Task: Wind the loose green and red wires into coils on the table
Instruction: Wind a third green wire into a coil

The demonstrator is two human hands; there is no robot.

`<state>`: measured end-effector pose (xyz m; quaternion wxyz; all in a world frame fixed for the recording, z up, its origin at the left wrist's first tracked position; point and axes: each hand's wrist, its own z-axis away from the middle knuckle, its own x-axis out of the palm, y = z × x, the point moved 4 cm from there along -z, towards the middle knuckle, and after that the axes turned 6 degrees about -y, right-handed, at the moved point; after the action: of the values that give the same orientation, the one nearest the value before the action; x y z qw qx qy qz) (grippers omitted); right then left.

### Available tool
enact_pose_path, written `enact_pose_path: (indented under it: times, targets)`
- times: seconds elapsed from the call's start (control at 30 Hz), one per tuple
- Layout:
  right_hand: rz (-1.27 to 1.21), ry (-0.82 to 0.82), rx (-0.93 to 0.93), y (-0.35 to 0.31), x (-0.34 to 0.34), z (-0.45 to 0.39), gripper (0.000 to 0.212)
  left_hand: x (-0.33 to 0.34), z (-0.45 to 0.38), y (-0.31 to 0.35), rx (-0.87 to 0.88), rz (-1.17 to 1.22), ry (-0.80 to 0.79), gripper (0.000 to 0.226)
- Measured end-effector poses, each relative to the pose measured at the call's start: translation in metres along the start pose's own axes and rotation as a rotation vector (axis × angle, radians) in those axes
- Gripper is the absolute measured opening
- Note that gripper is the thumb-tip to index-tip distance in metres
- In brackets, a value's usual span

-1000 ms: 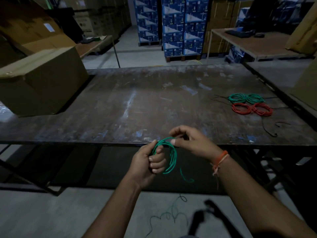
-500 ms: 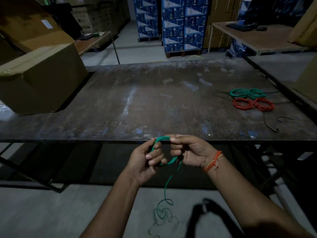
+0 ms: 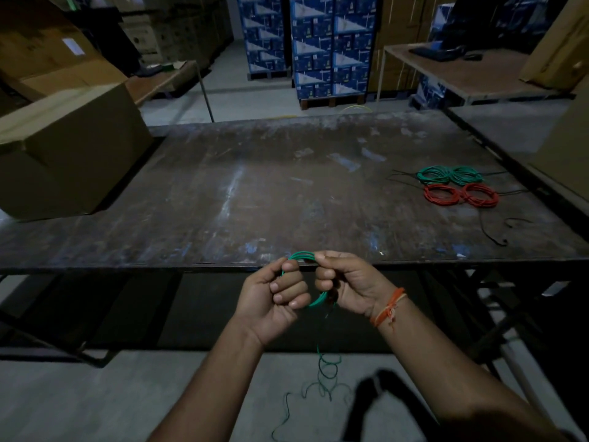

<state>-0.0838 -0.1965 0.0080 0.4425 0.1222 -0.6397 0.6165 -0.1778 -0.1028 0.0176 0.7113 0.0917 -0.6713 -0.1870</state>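
Winding is mid-turn: your left hand [image 3: 274, 295] is curled round the small green coil [image 3: 302, 255] just off the counter [image 3: 287, 193] edge, and your right hand [image 3: 347, 282] pinches its top strands. The loose tail [image 3: 322, 374] hangs to the floor, seemingly still long, so feed another loop before laying it by the finished coils [image 3: 451, 175].

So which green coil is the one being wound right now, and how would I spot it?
Start at the big dark table and come to its near edge, where the left hand and right hand meet. The green coil gripped between them is the one. Unlike the finished green coils lying far right, it is off the table and trails a loose tail to the floor.
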Motion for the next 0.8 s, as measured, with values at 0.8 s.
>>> enact_pose_path:
  times: [0.8]
  targets:
    - [1.447,0.022,-0.418,-0.014,-0.014,0.046,0.008,-0.038,-0.014,0.061,0.593,-0.326,0.443,0.031]
